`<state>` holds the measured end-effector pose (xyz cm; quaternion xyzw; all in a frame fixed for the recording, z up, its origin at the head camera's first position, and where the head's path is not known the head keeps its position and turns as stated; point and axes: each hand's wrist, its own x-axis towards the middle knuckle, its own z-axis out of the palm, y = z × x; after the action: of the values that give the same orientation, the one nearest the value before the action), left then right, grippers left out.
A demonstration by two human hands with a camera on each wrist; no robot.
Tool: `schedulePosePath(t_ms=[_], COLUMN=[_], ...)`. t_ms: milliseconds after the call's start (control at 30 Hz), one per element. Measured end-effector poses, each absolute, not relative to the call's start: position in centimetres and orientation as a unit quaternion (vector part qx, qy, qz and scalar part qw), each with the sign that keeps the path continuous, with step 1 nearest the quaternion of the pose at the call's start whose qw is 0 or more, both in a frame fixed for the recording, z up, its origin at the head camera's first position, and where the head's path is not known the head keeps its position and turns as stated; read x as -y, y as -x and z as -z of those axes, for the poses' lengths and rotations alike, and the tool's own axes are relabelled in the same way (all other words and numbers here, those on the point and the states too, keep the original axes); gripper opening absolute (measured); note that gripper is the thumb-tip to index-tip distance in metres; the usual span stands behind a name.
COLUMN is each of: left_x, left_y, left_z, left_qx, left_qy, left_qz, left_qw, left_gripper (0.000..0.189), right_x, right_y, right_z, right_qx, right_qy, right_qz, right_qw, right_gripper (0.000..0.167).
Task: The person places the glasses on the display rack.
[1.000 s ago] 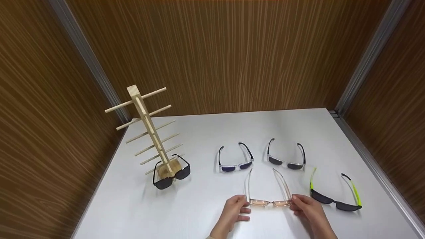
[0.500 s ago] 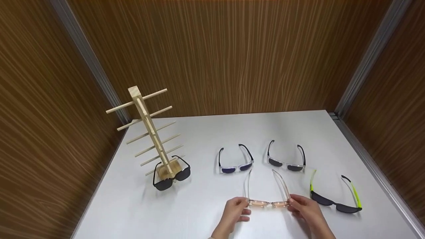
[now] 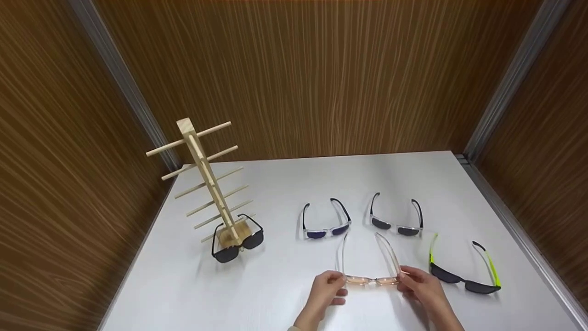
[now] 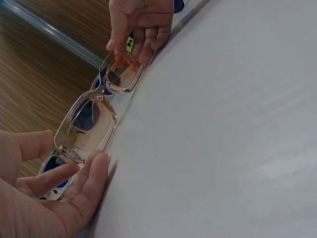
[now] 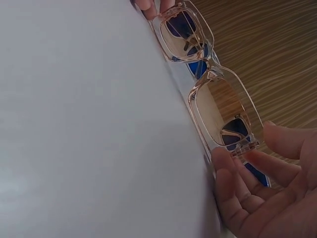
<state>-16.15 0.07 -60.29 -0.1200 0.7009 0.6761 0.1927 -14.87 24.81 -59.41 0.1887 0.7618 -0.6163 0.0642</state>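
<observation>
A pair of glasses (image 3: 363, 280) with a clear frame and peach-tinted lenses is held low over the front of the white table, temples unfolded and pointing away from me. My left hand (image 3: 323, 293) pinches its left front corner by the hinge. At the opposite corner, my right hand (image 3: 425, 290) grips the frame between thumb and fingers. Both wrist views show fingertips at the hinges, with the lenses (image 4: 89, 126) facing the camera. Just right of my right hand lie sunglasses (image 3: 480, 287) with dark lenses and neon-yellow temples.
Two clear-fronted sunglasses with black temples, one blue-lensed (image 3: 340, 230) and one grey-lensed (image 3: 408, 231), lie behind the held pair. A wooden display rack (image 3: 206, 172) with several crossbars stands at left. Black sunglasses (image 3: 227, 254) sit at its base. Wood-grain panels (image 3: 321, 78) enclose the table (image 3: 285, 285).
My right hand has shifted slightly left along with the glasses' right corner, and my left hand slightly right. Both keep their hold. The other eyewear and the rack have stayed put.
</observation>
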Motion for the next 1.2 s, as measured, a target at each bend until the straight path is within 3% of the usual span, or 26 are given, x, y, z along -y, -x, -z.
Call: schedulePosePath(t_ms=[567,1200], left_x=[0.2,1.2], left_y=[15.9,15.4], left_z=[59.2,57.0], left_qx=[-0.669,-0.647], left_qy=[0.136,0.13], left_qz=[-0.717,-0.739], left_qw=[0.139,0.134], left_gripper=[0.026,0.03], right_x=[-24.1,-23.2], right_y=[15.0,14.9], right_z=[58.0,55.8], right_qx=[-0.742,-0.739], right_qy=[-0.172,-0.165], right_qz=[0.647,0.651], right_qw=[0.041,0.05], right_gripper=[0.047,0.049])
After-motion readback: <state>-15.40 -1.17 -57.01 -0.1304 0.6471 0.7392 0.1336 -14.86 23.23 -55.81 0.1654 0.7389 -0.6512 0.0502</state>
